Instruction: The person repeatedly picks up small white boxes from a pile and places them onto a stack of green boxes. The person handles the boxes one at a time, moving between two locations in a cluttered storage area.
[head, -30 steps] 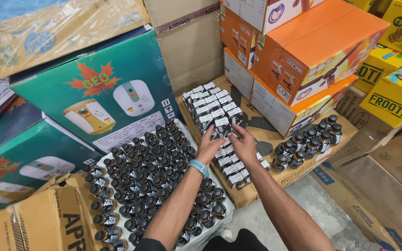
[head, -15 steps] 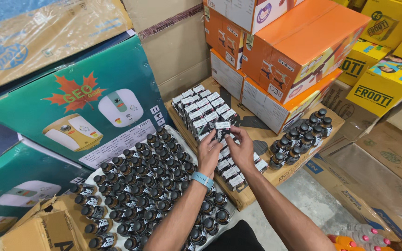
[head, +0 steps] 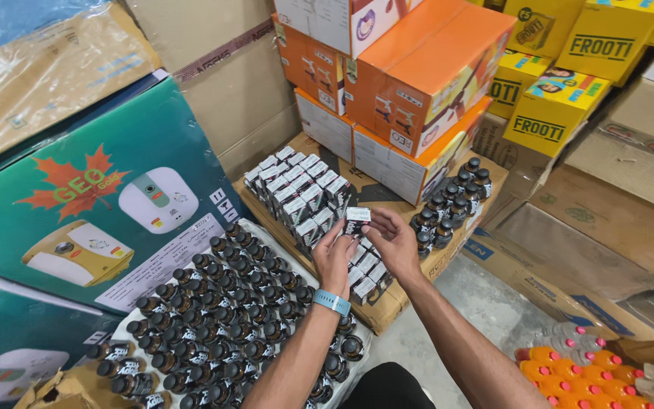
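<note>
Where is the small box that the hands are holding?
In the head view, the small box is near the centre, held between the left hand and the right hand, above the rows of similar boxes on flat cardboard.

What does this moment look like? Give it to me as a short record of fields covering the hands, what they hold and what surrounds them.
left hand: fingers on the small box, blue wristband at the wrist
right hand: shares the grip on the small box
small box: black and white, held above the rows of boxed items
rows of boxed items: standing packed on a flat cardboard sheet
dark bottles: crowded, black caps, near left
second bottle cluster: right of the hands
orange cartons: stacked behind
</note>
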